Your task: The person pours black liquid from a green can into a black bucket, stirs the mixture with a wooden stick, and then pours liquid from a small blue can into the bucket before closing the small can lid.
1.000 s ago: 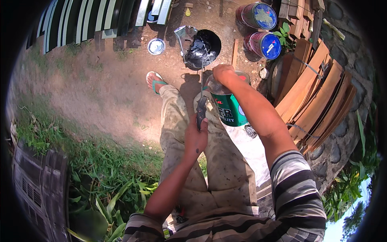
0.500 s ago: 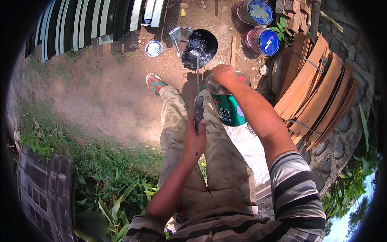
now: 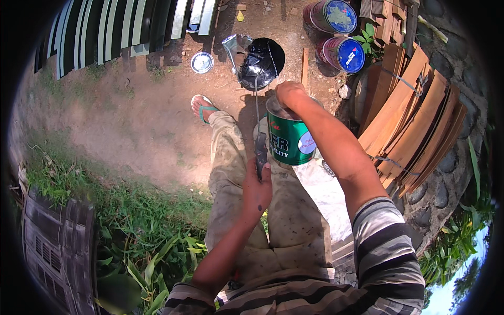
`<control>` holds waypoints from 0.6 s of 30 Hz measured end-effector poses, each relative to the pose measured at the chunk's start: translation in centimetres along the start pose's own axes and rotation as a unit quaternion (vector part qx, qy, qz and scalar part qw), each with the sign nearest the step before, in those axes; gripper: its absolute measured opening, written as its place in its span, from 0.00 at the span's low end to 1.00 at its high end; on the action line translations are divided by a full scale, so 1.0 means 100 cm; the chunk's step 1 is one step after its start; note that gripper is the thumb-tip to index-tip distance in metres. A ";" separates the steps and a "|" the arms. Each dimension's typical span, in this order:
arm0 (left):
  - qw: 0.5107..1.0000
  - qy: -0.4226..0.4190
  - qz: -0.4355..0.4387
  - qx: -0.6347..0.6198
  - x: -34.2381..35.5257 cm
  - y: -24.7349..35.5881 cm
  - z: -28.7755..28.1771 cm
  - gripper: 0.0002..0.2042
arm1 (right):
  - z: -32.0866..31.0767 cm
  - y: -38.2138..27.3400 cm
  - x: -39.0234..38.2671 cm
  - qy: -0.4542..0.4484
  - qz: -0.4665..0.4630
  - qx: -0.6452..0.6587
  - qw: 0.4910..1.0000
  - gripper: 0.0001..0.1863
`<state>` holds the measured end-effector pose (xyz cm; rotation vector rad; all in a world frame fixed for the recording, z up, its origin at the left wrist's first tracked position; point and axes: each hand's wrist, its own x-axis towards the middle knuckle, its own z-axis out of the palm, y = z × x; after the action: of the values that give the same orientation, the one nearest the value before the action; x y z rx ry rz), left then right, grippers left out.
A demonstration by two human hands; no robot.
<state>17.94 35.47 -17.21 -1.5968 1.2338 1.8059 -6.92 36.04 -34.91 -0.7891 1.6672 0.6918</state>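
My left hand (image 3: 257, 184) is closed round the dark, stained handle of a thin-rodded tool (image 3: 256, 113). Its metal rod runs away from me to a round black container (image 3: 275, 63) with glossy black contents; what the tip looks like I cannot make out. A bent silver metal piece (image 3: 234, 48) sits against that container's left side. My right hand (image 3: 292, 94) is shut on the upper rim of a green can (image 3: 286, 137), close to my right leg. The can's printed side faces me, and the hand and forearm hide part of its top.
A silver lid (image 3: 201, 62) lies on the dirt. Two red cans with blue lids (image 3: 349, 56) stand at far right, by bundled wood strips (image 3: 407, 123) and a stone wall (image 3: 446, 173). Dark and pale metal strips (image 3: 110, 34) lie far left; grass (image 3: 142, 210) grows nearer.
The green can has shifted slightly left and turned a little in my right hand. My left hand has drawn the tool slightly toward me. More glossy black shows in the container.
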 end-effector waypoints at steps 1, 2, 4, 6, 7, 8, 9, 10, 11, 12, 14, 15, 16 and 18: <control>1.000 0.003 -0.010 0.011 -0.003 -0.002 -0.001 0.17 | 0.002 -0.002 0.000 0.009 -0.007 0.010 1.000 0.19; 1.000 0.007 -0.020 0.022 -0.005 -0.003 -0.002 0.17 | 0.003 -0.005 -0.001 0.018 -0.014 0.019 1.000 0.19; 0.999 0.016 -0.015 0.035 -0.002 -0.005 -0.002 0.17 | 0.007 -0.012 -0.005 0.041 -0.035 0.030 0.998 0.18; 0.999 0.022 0.006 0.029 0.017 -0.003 0.001 0.17 | 0.013 -0.021 -0.009 0.069 -0.063 0.032 0.995 0.18; 0.999 0.021 0.012 0.023 0.024 0.001 0.001 0.18 | 0.014 -0.025 -0.009 0.065 -0.062 0.036 0.995 0.18; 1.000 0.008 0.009 0.007 0.029 0.012 -0.003 0.18 | 0.016 -0.027 -0.009 0.061 -0.060 0.039 0.996 0.18; 1.000 -0.005 0.006 -0.009 0.031 0.018 -0.005 0.18 | 0.018 -0.029 -0.009 0.056 -0.057 0.041 0.996 0.18; 1.000 -0.006 0.001 -0.008 0.025 0.016 -0.005 0.18 | 0.022 -0.031 -0.008 0.059 -0.056 0.047 0.996 0.17; 1.000 -0.008 -0.004 -0.005 0.012 0.012 -0.005 0.18 | 0.028 -0.033 -0.006 0.063 -0.055 0.054 0.995 0.17; 1.000 -0.008 -0.010 -0.002 0.002 0.007 -0.007 0.19 | 0.031 -0.037 -0.006 0.066 -0.056 0.062 0.994 0.16; 1.000 0.004 -0.019 -0.011 -0.007 -0.004 -0.005 0.18 | 0.031 -0.040 -0.008 0.048 -0.051 0.051 0.996 0.16; 1.000 0.007 -0.017 -0.013 -0.006 -0.007 -0.004 0.18 | 0.030 -0.041 -0.010 0.039 -0.048 0.046 0.997 0.16; 1.000 0.011 -0.017 -0.015 -0.006 -0.010 -0.003 0.18 | 0.031 -0.043 -0.009 0.035 -0.047 0.041 0.997 0.17; 1.000 0.010 -0.006 -0.016 0.007 -0.001 0.001 0.18 | 0.037 -0.039 -0.006 0.027 -0.041 0.028 0.998 0.18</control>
<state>17.80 35.46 -17.94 -1.6412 1.2076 1.8158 -1.57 36.67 -35.25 -0.8390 1.6856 0.5684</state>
